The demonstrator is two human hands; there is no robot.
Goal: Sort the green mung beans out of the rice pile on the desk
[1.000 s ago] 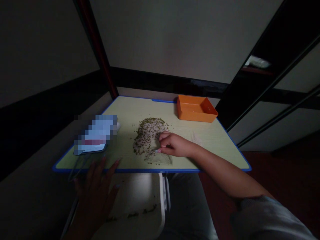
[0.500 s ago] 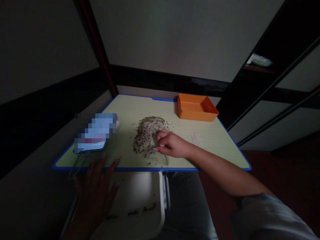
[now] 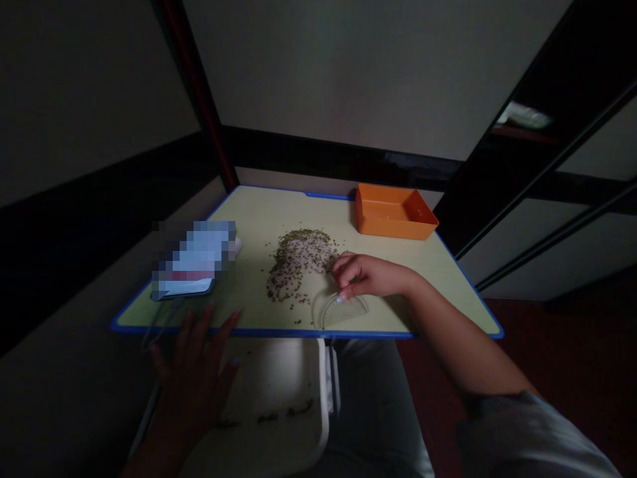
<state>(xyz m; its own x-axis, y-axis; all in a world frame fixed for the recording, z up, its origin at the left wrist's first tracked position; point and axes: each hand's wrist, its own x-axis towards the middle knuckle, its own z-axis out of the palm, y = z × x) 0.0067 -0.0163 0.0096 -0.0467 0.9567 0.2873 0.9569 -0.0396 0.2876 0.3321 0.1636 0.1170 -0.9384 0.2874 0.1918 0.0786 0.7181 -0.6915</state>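
My right hand [image 3: 365,275], its thumb and fingers pinched together, grips a clear plastic protractor [image 3: 344,311] low over the board. Just left of it spreads a heap of pale grains mixed with small green beans [image 3: 302,255]; the green ones lie thickest along the far rim. My left hand [image 3: 192,378] has its fingers spread and holds nothing. It hovers over the left side of a white container [image 3: 318,425] below the board's front edge. Some dark bits lie inside that container.
An orange open box [image 3: 395,226] stands at the far right of the pale tabletop [image 3: 253,212], which has a blue rim. On the left, a phone [image 3: 194,262] with a blurred screen lies on the tabletop. Walls and dark cabinets close in behind.
My right hand has moved right with the protractor, away from the heap. The small patch of pale grains on the right is now hidden behind my wrist. My left hand stays nearly in place.
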